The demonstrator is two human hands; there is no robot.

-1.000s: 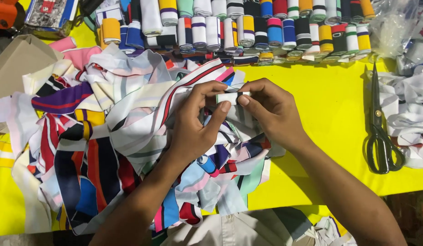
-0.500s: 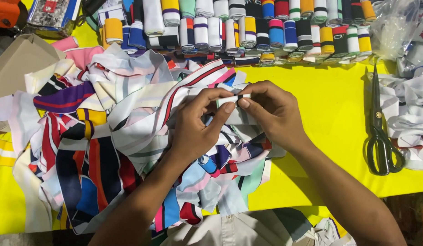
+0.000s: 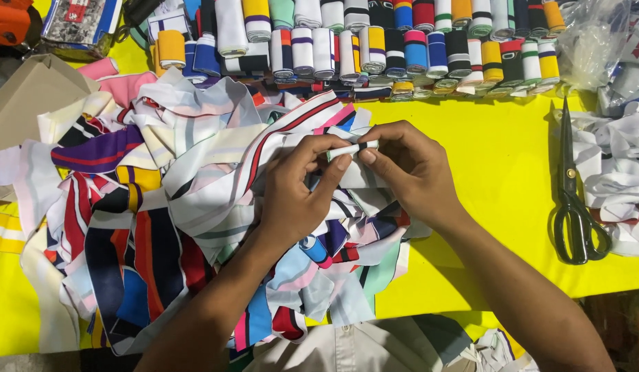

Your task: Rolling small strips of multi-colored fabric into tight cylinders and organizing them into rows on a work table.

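Small white strip roll (image 3: pixel 352 149) with dark stripe pinched between both hands, above heap of striped fabric strips (image 3: pixel 161 207) at table's left-middle. Left hand (image 3: pixel 295 196) closed on roll's left end, right hand (image 3: pixel 409 165) closed on right end; fingertips nearly met. Roll's long axis set left-right, parallel to table's far edge. Rolled strips (image 3: pixel 374 48) lined along far edge; scissors (image 3: pixel 574 200) left near right edge, points aimed away, on yellow table (image 3: pixel 498 158).

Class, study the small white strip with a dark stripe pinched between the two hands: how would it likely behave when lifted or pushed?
The strip, pinched by the left hand and right hand, looks like thin fabric, so probably floppy and light. Lying among the loose cloth pile, it would likely crumple rather than slide or roll.
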